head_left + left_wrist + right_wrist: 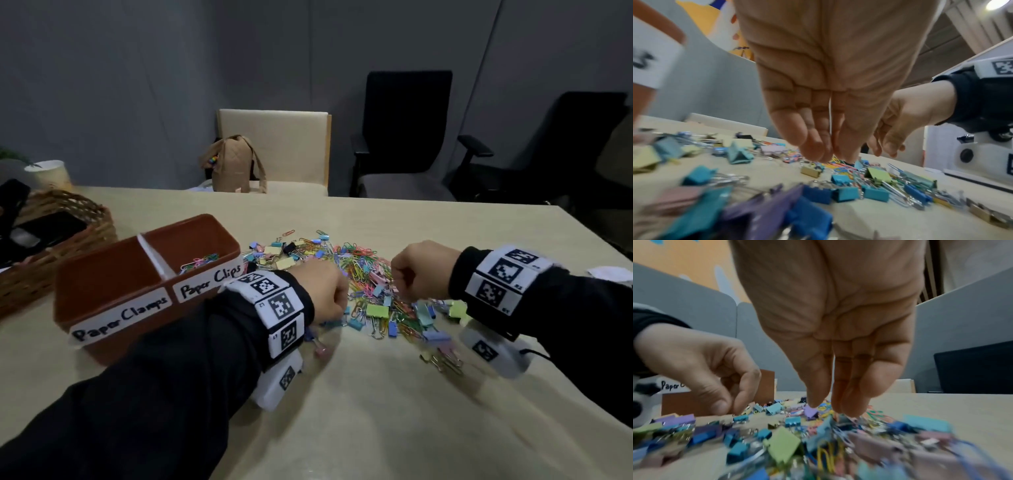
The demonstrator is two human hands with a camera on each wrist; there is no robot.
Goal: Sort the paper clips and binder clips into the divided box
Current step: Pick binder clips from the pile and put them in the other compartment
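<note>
A heap of coloured paper clips and binder clips point(370, 291) lies mid-table. To its left stands the brown divided box point(102, 308). Its "Paper Clips" half point(202, 260) holds several paper clips, and nothing shows in the "Paper Clamps" half point(113, 270). My left hand point(337, 310) points down at the heap's left edge. In the right wrist view its thumb and index tips point(732, 408) reach the table beside a teal binder clip point(741, 417), with nothing seen between them. My right hand point(830, 407) hangs fingers-down over the heap's middle, its tips just above the clips and holding nothing.
A wicker basket point(68, 240) with dark items and a paper cup point(48, 174) sit at the far left. Behind the table stand a beige chair with a brown bag point(236, 164) and black office chairs point(407, 130). The table point(342, 428) is bare toward me.
</note>
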